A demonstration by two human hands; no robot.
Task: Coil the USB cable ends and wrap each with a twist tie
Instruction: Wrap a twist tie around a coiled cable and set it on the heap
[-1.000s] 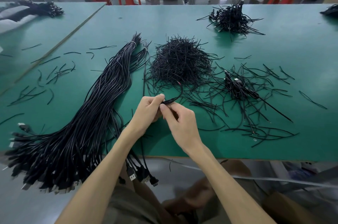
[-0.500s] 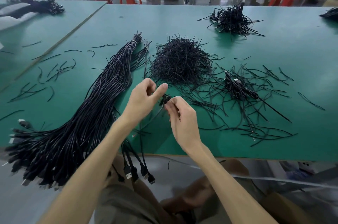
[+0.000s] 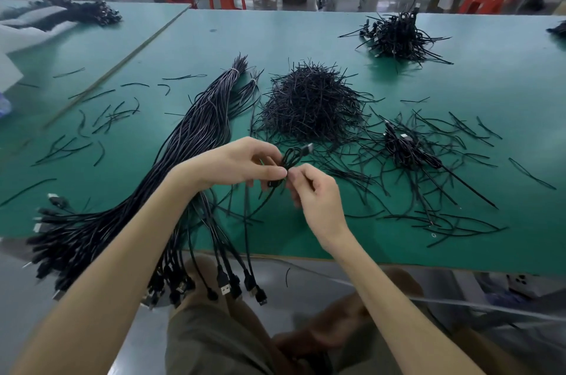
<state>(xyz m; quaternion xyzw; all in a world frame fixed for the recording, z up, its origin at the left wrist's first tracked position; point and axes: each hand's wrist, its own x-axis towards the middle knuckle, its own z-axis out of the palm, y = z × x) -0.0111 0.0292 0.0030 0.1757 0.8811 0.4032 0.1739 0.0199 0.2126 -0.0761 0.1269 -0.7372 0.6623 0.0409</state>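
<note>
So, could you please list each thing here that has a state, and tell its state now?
left hand: pinching the coiled cable end
right hand: pinching the same coil
coiled cable end: looped, held above the table
cable bundle: tied at far end, plugs hanging over the table edge
twist tie pile: heaped, loose

No legible text, labels, brands or numbers anywhere on cables, table or stools

Cable bundle [image 3: 171, 166] left on worktop [image 3: 505, 84], tie heap [image 3: 309, 105] right of it, finished coils [image 3: 398, 35] behind right
</note>
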